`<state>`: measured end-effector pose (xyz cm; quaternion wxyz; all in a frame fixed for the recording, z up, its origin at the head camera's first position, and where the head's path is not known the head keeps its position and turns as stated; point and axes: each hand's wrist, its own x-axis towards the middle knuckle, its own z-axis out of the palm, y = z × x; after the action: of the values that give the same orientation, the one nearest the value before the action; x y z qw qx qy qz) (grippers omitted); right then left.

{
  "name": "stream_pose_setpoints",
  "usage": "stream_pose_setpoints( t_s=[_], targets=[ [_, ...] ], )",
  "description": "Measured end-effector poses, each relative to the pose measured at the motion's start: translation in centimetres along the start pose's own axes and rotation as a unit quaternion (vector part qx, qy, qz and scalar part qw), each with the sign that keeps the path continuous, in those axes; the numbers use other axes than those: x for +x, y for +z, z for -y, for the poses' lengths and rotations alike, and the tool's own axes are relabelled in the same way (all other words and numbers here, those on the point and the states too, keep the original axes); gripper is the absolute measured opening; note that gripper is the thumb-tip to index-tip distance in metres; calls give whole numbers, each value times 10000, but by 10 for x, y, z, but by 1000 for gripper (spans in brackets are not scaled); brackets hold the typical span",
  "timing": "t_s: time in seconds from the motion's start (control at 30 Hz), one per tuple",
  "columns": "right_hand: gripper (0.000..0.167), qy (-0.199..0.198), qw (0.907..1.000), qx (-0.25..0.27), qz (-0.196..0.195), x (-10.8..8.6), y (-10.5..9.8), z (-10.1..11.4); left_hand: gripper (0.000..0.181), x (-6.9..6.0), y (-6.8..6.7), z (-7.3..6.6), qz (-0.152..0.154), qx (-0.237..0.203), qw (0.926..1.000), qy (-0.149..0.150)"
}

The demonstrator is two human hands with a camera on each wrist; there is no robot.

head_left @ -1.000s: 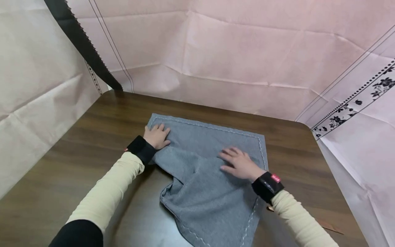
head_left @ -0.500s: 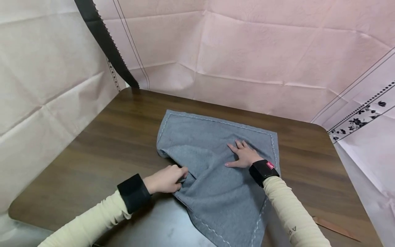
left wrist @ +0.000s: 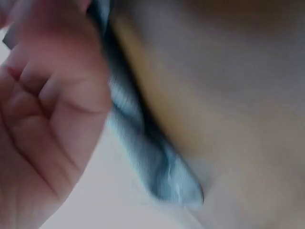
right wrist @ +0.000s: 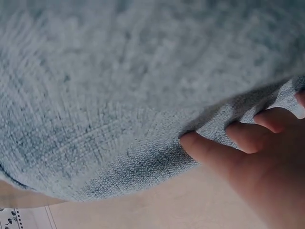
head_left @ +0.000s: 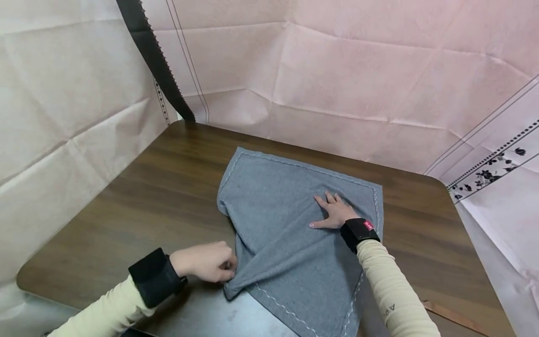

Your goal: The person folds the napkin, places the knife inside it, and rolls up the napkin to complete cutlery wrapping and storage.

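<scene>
A grey-blue cloth [head_left: 290, 196] with white stitching along its border lies on the brown table. At its near left edge my left hand [head_left: 206, 262] pinches the fabric with curled fingers, and a pulled fold runs from there toward the middle. In the blurred left wrist view, that hand [left wrist: 47, 109] is beside a strip of the cloth [left wrist: 157, 167]. My right hand [head_left: 334, 213] rests spread on the right part of the cloth. The right wrist view has its fingers [right wrist: 214, 152] touching the woven surface [right wrist: 119, 95].
The wood-grain table [head_left: 160, 201] has rounded corners and a shiny patch at its near side. A thin brown strip [head_left: 455, 318] lies at the near right, beside the right sleeve. Pale pink sheeting [head_left: 337, 84] stands behind the table and at its sides.
My left hand has gone from lying on the cloth's far left to pinching its near left edge and pulling it left and toward me. The right hand has pressed down, fingers spread.
</scene>
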<state>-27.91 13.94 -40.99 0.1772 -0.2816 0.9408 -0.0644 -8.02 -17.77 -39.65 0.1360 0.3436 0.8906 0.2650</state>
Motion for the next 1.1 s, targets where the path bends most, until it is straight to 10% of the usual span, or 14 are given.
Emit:
stream_pose_setpoints(
  t_s=[0.1,0.23,0.5,0.67,0.87,1.1],
  targets=[
    [98,56,10000,47,24,0,1,-2,5,11,-10,19,-655,839,9942,-149],
    [98,112,9999,40,77,1,3,-4,29,25,-14,42,-1388,2030,9672,-629],
    [97,70,9999,-13,76,5,3,0,36,59,-13,53,-1264,2741,9533,53],
    [97,72,9999,26,101,5,2,1,17,58,-21,53,-1203,2607,9577,201],
    [97,64,9999,-8,131,3,0,-3,15,31,-45,51,-1708,1300,9766,145],
    [97,51,9998,61,164,2,0,-1,7,-10,-72,58,-2279,1043,9672,-411]
  ],
)
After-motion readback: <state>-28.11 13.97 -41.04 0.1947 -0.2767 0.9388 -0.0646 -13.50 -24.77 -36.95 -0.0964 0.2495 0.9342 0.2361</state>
